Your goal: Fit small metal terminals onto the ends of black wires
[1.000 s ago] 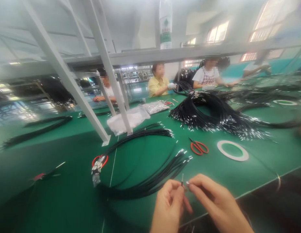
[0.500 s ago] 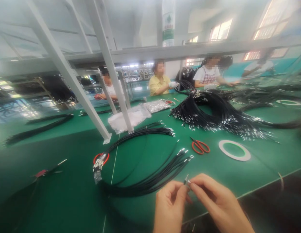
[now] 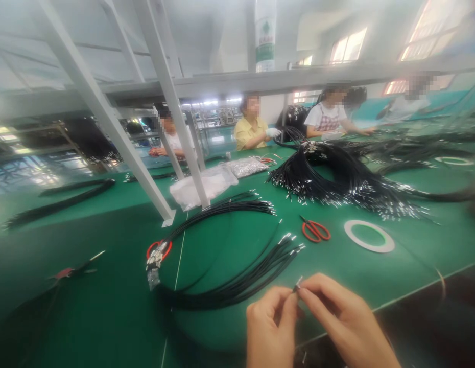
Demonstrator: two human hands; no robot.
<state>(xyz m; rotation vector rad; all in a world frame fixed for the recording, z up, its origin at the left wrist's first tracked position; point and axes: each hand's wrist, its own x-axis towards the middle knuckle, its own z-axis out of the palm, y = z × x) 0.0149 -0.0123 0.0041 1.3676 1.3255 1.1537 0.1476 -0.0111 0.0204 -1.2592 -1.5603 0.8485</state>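
My left hand (image 3: 271,322) and my right hand (image 3: 339,314) meet at the front edge of the green table, both closed in a pinch. Between their fingertips is a small dark cable end (image 3: 298,284) with a thin metal tip pointing up; most of it is hidden by the fingers. Just beyond and to the left of my hands lies a curved bundle of black cables (image 3: 230,294) with silver ends. Clear wrapping (image 3: 153,276) covers the bundle's bend. Red-handled scissors (image 3: 316,231) rest on the table past my right hand, beside a flat white tape ring (image 3: 389,245).
Grey metal posts (image 3: 201,186) rise from the green table (image 3: 107,317). Clear plastic bags (image 3: 201,185) lie behind them. A large heap of black cables (image 3: 337,176) spreads at the back right. Another red-handled pair (image 3: 169,249) lies by the bundle. Several people sit across the table.
My left hand has shifted slightly right and turned a little. The cable end between my fingers has tilted to the right, its metal tip changing angle. My right hand stays nearly in place.
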